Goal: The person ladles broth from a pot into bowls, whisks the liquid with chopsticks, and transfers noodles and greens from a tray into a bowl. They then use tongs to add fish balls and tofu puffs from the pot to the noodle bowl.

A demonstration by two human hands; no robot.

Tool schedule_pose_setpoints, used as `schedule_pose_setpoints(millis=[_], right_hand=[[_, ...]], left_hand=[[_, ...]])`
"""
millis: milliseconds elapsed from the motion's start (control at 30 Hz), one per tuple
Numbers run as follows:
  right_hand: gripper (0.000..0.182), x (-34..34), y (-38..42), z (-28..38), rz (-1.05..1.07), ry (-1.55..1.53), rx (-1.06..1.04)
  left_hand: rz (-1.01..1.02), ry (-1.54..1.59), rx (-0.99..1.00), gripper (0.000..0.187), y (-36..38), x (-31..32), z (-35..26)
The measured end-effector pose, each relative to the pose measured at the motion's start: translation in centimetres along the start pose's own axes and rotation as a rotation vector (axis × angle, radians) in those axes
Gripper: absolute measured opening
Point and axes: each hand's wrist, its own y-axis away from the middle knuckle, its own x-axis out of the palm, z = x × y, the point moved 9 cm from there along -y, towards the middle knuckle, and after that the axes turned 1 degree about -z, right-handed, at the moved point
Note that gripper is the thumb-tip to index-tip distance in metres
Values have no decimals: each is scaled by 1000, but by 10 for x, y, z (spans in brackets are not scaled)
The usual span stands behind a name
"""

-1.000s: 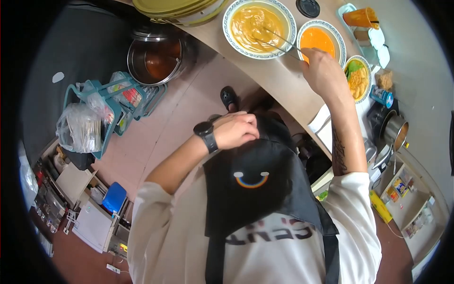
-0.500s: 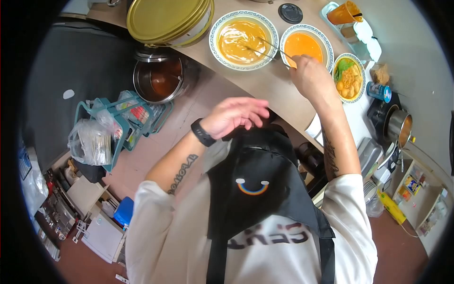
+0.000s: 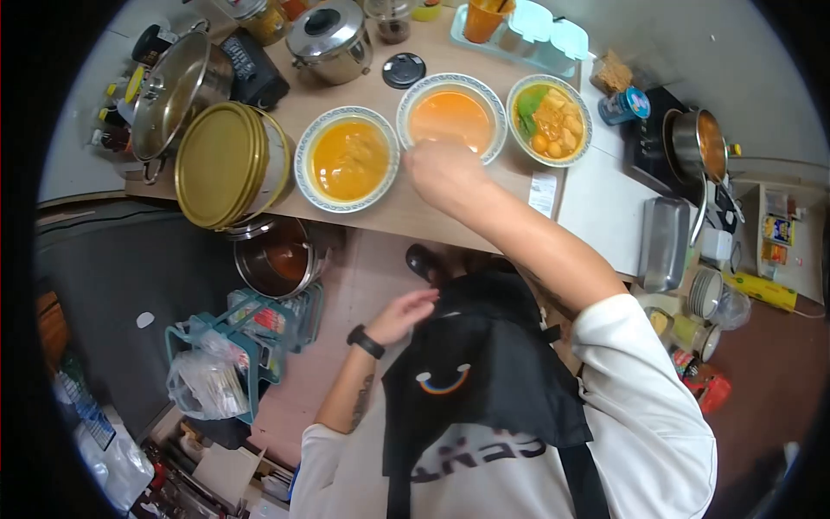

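Observation:
My right hand (image 3: 445,176) is closed at the near left rim of the middle bowl (image 3: 453,121) of orange soup. The chopsticks it held a moment earlier cannot be made out now. Just left of it stands a bowl (image 3: 349,163) of yellow-orange soup with something pale under the surface. On the right is a third bowl (image 3: 550,121) with greens, potato-like chunks and small round pieces in broth. My left hand (image 3: 403,317) hangs low in front of the apron, away from the counter, fingers stretched out and holding nothing.
A large gold-lidded tub (image 3: 222,164) stands left of the bowls, beside a wide steel pot (image 3: 177,91). Behind are a lidded pot (image 3: 328,39) and a black lid (image 3: 404,71). At right are a blue can (image 3: 624,105) and a saucepan (image 3: 699,145). Below the counter sits an open pot (image 3: 281,259).
The view has shifted, showing more of the counter's left side. My right hand has moved from right of the left bowl to the middle bowl's near rim. My left hand has lowered.

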Motion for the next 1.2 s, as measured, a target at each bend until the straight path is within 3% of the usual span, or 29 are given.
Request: schedule_pose_setpoints(millis=[67, 133, 200, 267, 333, 433, 500, 567, 633, 667, 733, 833, 900, 933, 1000, 1033, 1200], right_hand=[[20, 1, 4, 12, 22, 59, -27], [18, 5, 0, 13, 36, 115, -36], [20, 21, -16, 4, 71, 121, -21], [20, 7, 1, 5, 102, 142, -40], [21, 9, 0, 3, 142, 172, -59], [21, 24, -14, 6, 103, 165, -116], [20, 14, -19, -1, 128, 131, 41], [22, 19, -17, -7, -22, 225, -83], [25, 36, -18, -22, -17, 190, -104], [25, 44, -6, -17, 33, 165, -100], [27, 28, -17, -13, 57, 210, -9], [31, 32, -16, -15, 122, 216, 23], [28, 29, -13, -9, 74, 222, -32], [26, 24, -14, -5, 26, 231, -75], [26, 20, -12, -1, 26, 225, -80], [25, 19, -13, 1, 36, 219, -83], [24, 17, -11, 7, -11, 260, -121]], left_hand=[[31, 39, -8, 49, -21, 0, 32], [42, 185, -173, 61, -41, 7, 65], [142, -62, -235, 61, -68, 24, 78], [154, 36, -249, 60, -68, 32, 67], [204, -10, -223, 54, -70, 38, 77], [86, -2, -200, 38, -77, 28, 99], [90, -6, -147, 30, -91, 24, 124], [94, -30, -88, 31, -94, 20, 121], [86, -202, -95, 44, -76, 14, 98], [156, 131, -178, 61, -52, 23, 74], [81, 262, -262, 82, -46, 7, 113], [-53, 332, -259, 79, -44, -5, 110], [-96, 171, -6, 63, -35, -9, 56], [-105, 162, 5, 63, -40, -13, 55], [-138, 94, 172, 41, -45, -23, 43], [-201, 59, 197, 25, -50, -31, 41], [-216, -54, 99, 16, -86, -52, 45]])
